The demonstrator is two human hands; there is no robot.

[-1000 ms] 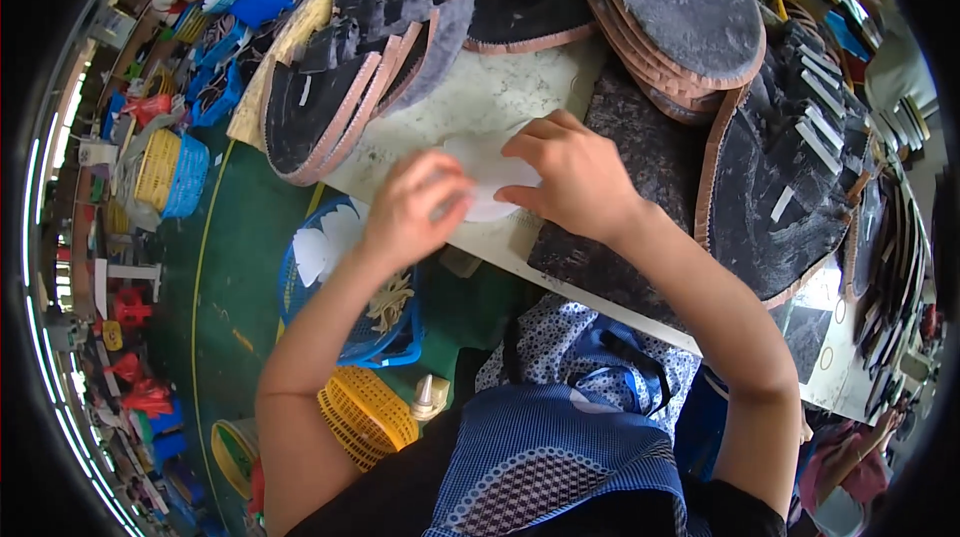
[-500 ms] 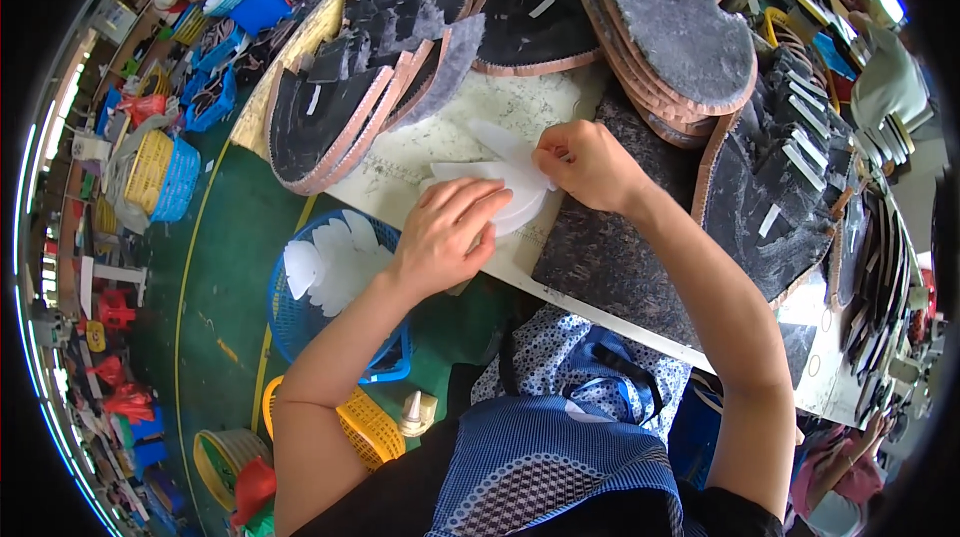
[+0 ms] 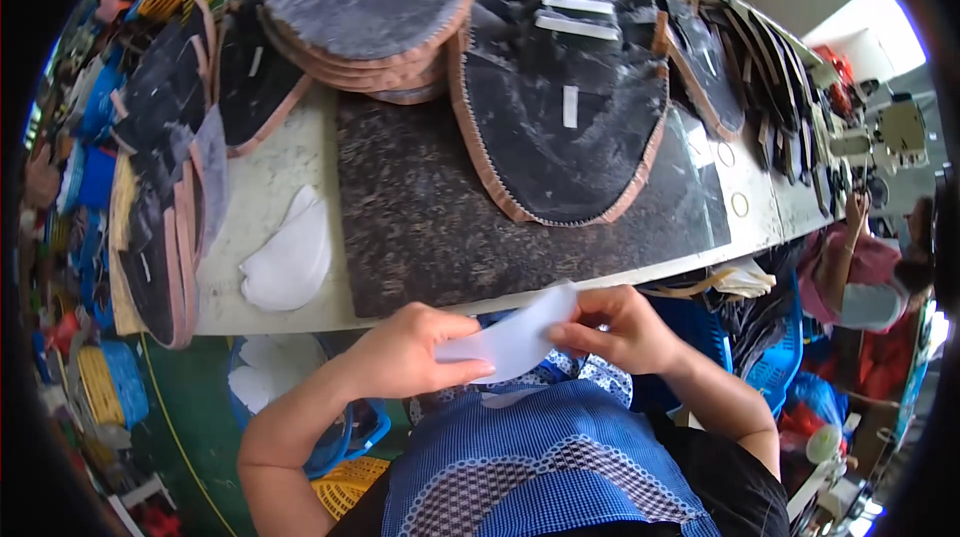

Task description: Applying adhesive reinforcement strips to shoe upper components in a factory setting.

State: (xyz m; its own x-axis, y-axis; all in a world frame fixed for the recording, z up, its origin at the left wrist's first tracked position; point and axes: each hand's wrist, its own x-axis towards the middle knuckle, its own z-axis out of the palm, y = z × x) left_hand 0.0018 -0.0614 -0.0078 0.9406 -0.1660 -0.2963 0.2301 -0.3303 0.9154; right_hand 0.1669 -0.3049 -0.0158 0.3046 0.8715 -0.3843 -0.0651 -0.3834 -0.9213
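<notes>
A thin white curved sheet (image 3: 515, 335) is held in front of my apron, just off the table's near edge. The fingers and thumb of my left hand (image 3: 405, 352) pinch its left end. My right hand (image 3: 625, 330) grips the other end between thumb and fingers. More white curved sheets (image 3: 290, 255) lie on the pale table (image 3: 315, 162), beyond my left hand. Past my hands, a black rounded pad with pink edging (image 3: 560, 152) rests on a dark mottled board (image 3: 430, 227).
A stack of grey rounded pads (image 3: 370, 7) stands at the back, with more edged pads (image 3: 155, 247) at the left. Below the table's left edge, a blue basket (image 3: 330, 452) holds white pieces. Another person (image 3: 850, 277) sits at the far right.
The view has swung to the right. Both hands have come from the white sheets on the table back toward my body, and one sheet is now held between them.
</notes>
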